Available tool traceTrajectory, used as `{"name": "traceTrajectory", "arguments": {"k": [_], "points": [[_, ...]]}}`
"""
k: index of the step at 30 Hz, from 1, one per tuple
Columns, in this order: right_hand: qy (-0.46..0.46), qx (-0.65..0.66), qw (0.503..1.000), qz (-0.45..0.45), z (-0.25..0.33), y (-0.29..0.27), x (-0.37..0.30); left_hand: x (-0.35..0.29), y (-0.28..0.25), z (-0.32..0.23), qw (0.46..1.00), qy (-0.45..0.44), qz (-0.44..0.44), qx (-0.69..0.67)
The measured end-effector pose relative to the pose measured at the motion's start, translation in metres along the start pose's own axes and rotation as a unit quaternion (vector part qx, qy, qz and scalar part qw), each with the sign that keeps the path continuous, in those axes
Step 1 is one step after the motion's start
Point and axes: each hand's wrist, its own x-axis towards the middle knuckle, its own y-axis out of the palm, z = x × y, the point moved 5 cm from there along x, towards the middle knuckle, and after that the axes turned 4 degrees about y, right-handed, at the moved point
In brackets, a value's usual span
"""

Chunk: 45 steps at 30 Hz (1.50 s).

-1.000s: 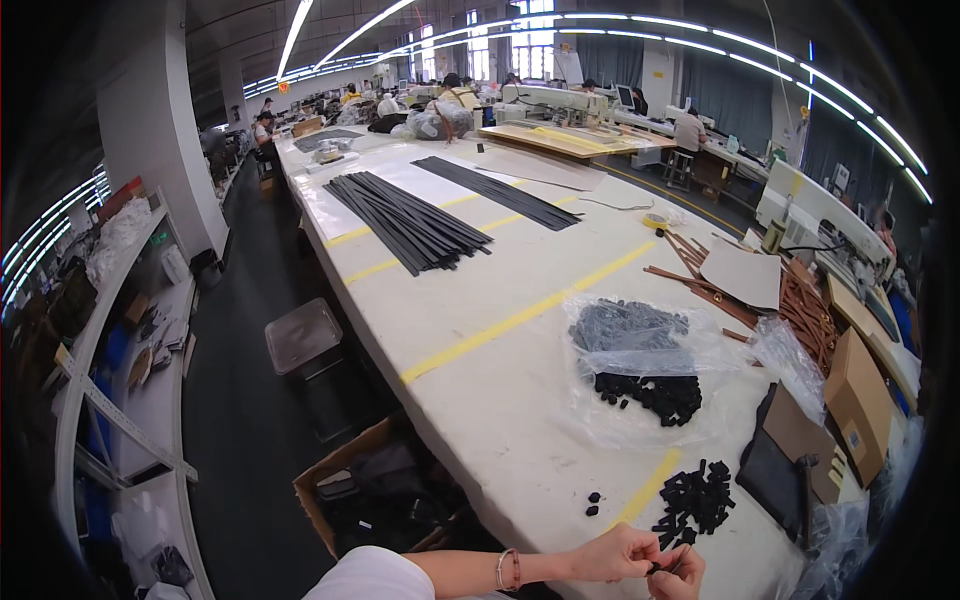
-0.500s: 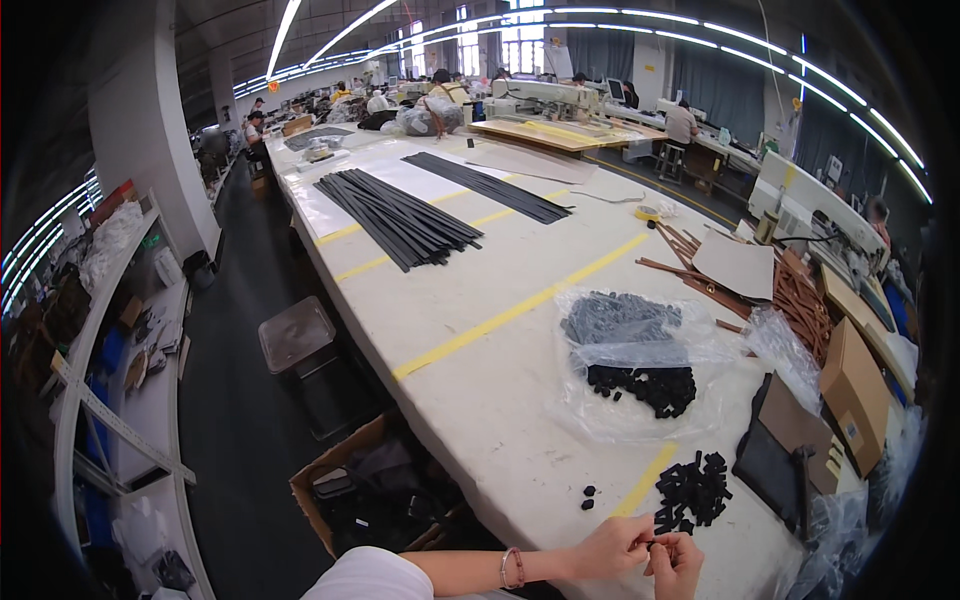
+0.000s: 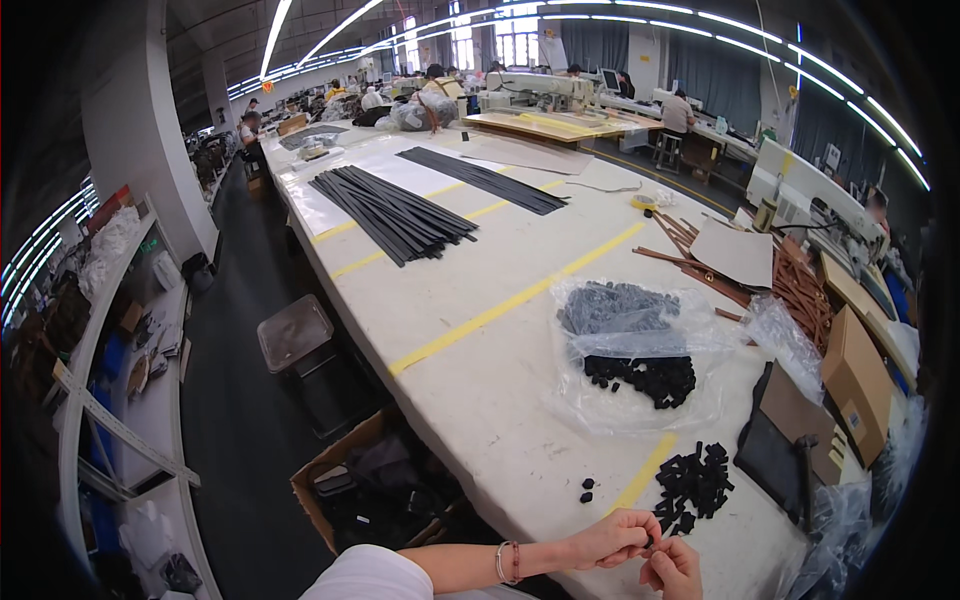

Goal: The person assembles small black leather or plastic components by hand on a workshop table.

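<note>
A small black piece [image 3: 651, 543] is pinched between the fingertips of the left hand [image 3: 612, 537] and the right hand [image 3: 672, 568], both curled nearly closed around it at the 6 o'clock edge of the white table [image 3: 470, 340]. A loose pile of black pieces [image 3: 692, 486] is seen just at 1 o'clock from the hands, and 2 stray pieces [image 3: 586, 490] lie near at 11 o'clock. Farther off at 12 o'clock, a clear plastic bag [image 3: 640, 350] holding grey and black parts is spread flat. A brown cardboard box [image 3: 852, 385] is set at 2 o'clock.
</note>
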Motion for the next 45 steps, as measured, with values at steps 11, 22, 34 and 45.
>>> {"name": "traceTrajectory", "arguments": {"k": [11, 22, 34, 45], "points": [[0.032, -0.048, 0.997, 0.055, -0.002, -0.005, 0.002, -0.005, 0.001, 0.0, 0.989, -0.11, 0.015, -0.1], [-0.068, -0.248, 0.964, -0.065, 0.012, -0.004, 0.014, -0.001, -0.006, -0.023, 0.974, 0.042, -0.097, 0.201], [-0.209, -0.166, 0.903, -0.337, 0.009, 0.012, 0.015, -0.002, -0.002, -0.025, 0.884, 0.333, -0.188, 0.268], [-0.172, -0.218, 0.917, -0.284, 0.008, 0.009, 0.011, -0.002, -0.009, -0.032, 0.892, 0.243, -0.097, 0.368]]}}
